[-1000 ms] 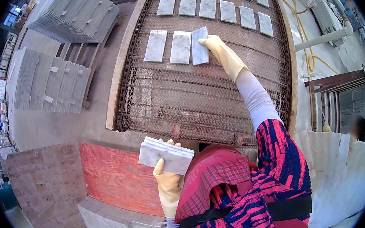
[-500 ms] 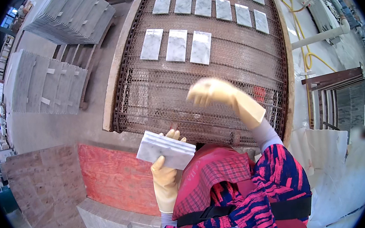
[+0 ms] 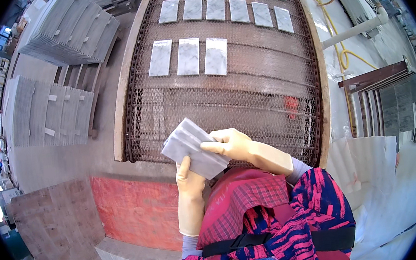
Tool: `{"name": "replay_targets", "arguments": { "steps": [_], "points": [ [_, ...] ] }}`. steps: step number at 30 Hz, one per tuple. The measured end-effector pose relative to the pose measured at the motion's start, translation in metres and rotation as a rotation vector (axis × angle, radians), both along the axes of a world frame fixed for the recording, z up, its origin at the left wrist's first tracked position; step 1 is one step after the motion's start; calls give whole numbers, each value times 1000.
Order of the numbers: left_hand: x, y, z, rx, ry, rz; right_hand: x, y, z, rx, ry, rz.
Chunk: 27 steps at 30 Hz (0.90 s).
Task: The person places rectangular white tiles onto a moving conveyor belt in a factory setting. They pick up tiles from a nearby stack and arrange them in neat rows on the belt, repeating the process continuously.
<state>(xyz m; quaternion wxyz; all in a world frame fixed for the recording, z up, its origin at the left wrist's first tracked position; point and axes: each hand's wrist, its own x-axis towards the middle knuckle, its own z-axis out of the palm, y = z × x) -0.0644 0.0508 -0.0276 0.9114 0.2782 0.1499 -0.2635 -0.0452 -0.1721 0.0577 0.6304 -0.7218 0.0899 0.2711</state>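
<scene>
A small stack of white-grey marble tiles (image 3: 194,154) is held tilted just in front of my body, over the near end of a mesh conveyor (image 3: 244,91). My left hand (image 3: 188,179), in a cream rubber glove, grips the stack from below with the thumb on its face. From the right my right hand (image 3: 227,143), gloved the same way, pinches the stack's right edge, thumb side on top; its other fingers are partly hidden. On the mesh beyond lie three tiles in the nearest row, one being a marble tile (image 3: 215,56), with fuller rows farther off.
Stacked grey slabs (image 3: 48,110) stand on pallets at the left. A red board (image 3: 135,209) and a brown board (image 3: 57,229) rise near left, by a grey slab pile (image 3: 130,258). Right of the conveyor are a yellow hose (image 3: 344,61), a white pipe (image 3: 354,33) and a rack (image 3: 373,76).
My right hand has come back from over the mesh and taken hold of the stack's right side. The stack has risen slightly and turned in my left hand. The view has shifted a little.
</scene>
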Motion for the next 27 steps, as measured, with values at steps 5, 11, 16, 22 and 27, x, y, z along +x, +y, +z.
{"name": "replay_targets", "arguments": {
  "steps": [5, 11, 16, 22, 27],
  "points": [
    [11, -18, -14, -52, 16, 83, 32, -41, 1, -157, -250, -410],
    [0, -1, -36, 244, -67, 128, 137, -148, -31, -472, -94, -720],
    [-10, 0, -14, 165, -107, 157, 168, -203, -61, -440, 64, -685],
    [-9, 6, -5, 91, -67, 113, 120, -196, -60, -869, -250, -527],
    [14, -12, 11, 47, -24, 38, 52, -106, -22, 37, 124, 194]
  ]
}}
